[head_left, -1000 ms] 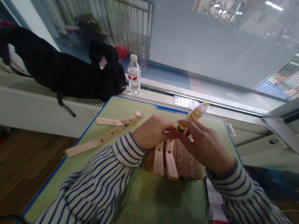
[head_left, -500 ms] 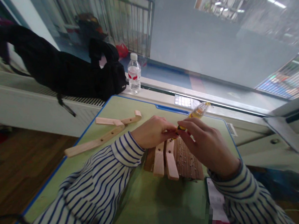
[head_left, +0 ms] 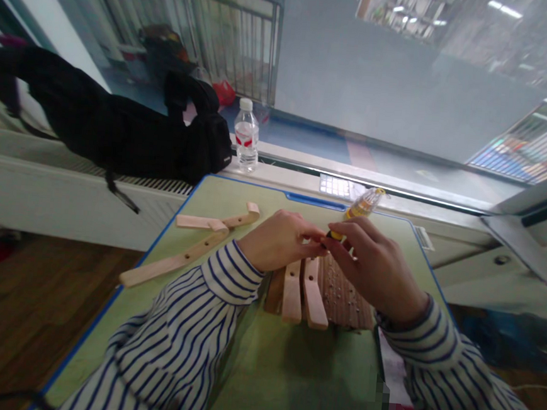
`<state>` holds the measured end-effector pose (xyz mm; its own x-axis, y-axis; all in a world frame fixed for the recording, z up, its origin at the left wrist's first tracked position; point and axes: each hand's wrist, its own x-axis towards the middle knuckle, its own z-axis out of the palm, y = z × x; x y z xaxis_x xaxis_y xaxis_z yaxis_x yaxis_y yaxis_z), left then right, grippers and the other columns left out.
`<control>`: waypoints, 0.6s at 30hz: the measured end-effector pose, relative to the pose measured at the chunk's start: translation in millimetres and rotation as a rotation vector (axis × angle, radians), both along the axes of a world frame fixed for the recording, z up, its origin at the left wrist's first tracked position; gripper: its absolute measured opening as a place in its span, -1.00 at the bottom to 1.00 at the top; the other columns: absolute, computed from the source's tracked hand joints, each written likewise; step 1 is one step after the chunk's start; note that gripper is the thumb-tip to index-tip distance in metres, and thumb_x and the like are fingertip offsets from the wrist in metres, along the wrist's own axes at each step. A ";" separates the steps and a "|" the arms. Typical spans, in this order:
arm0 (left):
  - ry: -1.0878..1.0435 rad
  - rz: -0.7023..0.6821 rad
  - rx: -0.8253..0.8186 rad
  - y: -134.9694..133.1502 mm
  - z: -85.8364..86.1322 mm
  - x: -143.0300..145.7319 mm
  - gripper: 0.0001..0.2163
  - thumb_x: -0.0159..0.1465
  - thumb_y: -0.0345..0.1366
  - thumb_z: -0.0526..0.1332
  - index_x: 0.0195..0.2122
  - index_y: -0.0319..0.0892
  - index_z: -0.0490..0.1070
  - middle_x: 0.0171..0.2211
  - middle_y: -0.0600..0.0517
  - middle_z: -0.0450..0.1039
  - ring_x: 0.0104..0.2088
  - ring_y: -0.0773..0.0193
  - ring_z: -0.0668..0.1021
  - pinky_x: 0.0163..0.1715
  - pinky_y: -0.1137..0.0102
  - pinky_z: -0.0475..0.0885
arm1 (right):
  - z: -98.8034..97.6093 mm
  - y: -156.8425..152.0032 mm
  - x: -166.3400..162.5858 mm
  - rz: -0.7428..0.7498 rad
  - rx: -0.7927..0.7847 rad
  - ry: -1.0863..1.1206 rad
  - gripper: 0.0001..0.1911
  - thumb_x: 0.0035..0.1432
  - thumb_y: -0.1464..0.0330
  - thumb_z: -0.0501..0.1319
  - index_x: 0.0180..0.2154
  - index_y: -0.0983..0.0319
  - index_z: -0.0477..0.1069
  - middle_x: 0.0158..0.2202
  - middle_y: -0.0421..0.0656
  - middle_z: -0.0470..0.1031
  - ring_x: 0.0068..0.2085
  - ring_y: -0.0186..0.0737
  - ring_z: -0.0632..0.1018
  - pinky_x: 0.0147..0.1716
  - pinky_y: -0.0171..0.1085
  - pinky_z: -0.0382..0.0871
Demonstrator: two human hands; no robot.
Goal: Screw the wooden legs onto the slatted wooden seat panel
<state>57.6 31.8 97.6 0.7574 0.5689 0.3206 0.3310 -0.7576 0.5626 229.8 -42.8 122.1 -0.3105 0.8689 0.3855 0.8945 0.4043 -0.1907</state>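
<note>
My right hand is closed around what looks like a screwdriver with a clear yellow handle. Its yellow-and-black front part shows between thumb and fingers; the rest is hidden. Close against its tip, my left hand has thumb and fingers pinched together, and what they hold is too small to make out. Below both hands, two pale wooden pieces with holes lie side by side on a brown ridged board dotted with small metallic bits, perhaps screws. Their far ends are covered by my hands.
More angled wooden pieces with holes lie at the left of the green table. On the sill behind stand a water bottle and a black bag. A dark-edged booklet lies partly under my right sleeve.
The yellow-and-black front part between my right fingers has shifted slightly right, and my right wrist has moved a little left. My left hand has barely moved.
</note>
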 end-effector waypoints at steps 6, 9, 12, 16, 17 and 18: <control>-0.009 0.045 0.047 -0.7 -0.5 3.4 -0.82 0.20 -0.19 0.19 -0.31 -0.13 0.54 -0.48 0.06 0.51 -0.42 0.34 0.47 -0.36 0.46 0.26 | 6.3 -0.1 -0.8 -0.011 -0.040 -0.052 -0.75 0.22 0.25 0.03 -0.13 0.22 0.33 -0.24 -0.15 0.41 -0.37 -0.31 0.47 -0.39 -0.29 0.30; -0.010 0.051 0.048 -1.2 -0.7 4.0 -0.83 0.20 -0.21 0.20 -0.31 -0.12 0.54 -0.48 0.06 0.51 -0.42 0.35 0.47 -0.36 0.46 0.26 | 11.7 -1.7 0.3 0.018 -0.069 -0.076 -0.70 0.22 0.26 0.04 -0.04 0.22 0.29 -0.13 -0.13 0.42 -0.30 -0.28 0.49 -0.32 -0.26 0.33; -0.017 0.033 0.045 -1.1 -0.7 3.6 -0.84 0.20 -0.21 0.20 -0.32 -0.13 0.54 -0.48 0.06 0.51 -0.42 0.36 0.47 -0.36 0.47 0.26 | 16.3 -3.6 2.1 0.044 -0.077 -0.096 -0.65 0.22 0.30 0.03 0.04 0.21 0.23 -0.02 -0.13 0.40 -0.23 -0.25 0.50 -0.26 -0.24 0.35; -0.038 0.018 0.037 0.6 -2.5 3.2 -0.84 0.19 -0.22 0.21 -0.31 -0.15 0.53 -0.45 0.05 0.52 -0.41 0.37 0.49 -0.35 0.48 0.27 | 19.4 -3.5 2.8 0.086 -0.082 -0.126 -0.71 0.23 0.36 0.01 -0.03 0.18 0.30 -0.03 -0.16 0.42 -0.15 -0.23 0.49 -0.19 -0.23 0.35; -0.040 0.016 0.034 1.1 -3.1 3.1 -0.84 0.19 -0.22 0.21 -0.30 -0.15 0.53 -0.45 0.05 0.52 -0.41 0.37 0.49 -0.34 0.48 0.27 | 19.3 -3.0 2.9 0.090 -0.080 -0.125 -0.73 0.23 0.36 0.00 -0.05 0.18 0.31 -0.05 -0.16 0.43 -0.14 -0.22 0.49 -0.18 -0.24 0.34; -0.040 0.012 0.029 1.5 -3.7 3.1 -0.84 0.19 -0.23 0.21 -0.30 -0.16 0.53 -0.45 0.05 0.52 -0.40 0.37 0.49 -0.34 0.48 0.28 | 18.8 -2.5 3.0 0.089 -0.075 -0.121 -0.74 0.23 0.36 0.00 -0.06 0.18 0.32 -0.06 -0.16 0.44 -0.14 -0.22 0.49 -0.18 -0.24 0.34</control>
<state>60.7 33.3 93.9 0.7368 0.5680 0.3667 0.3179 -0.7698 0.5535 232.8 -45.3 140.8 -0.4281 0.8607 0.2753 0.8739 0.4720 -0.1166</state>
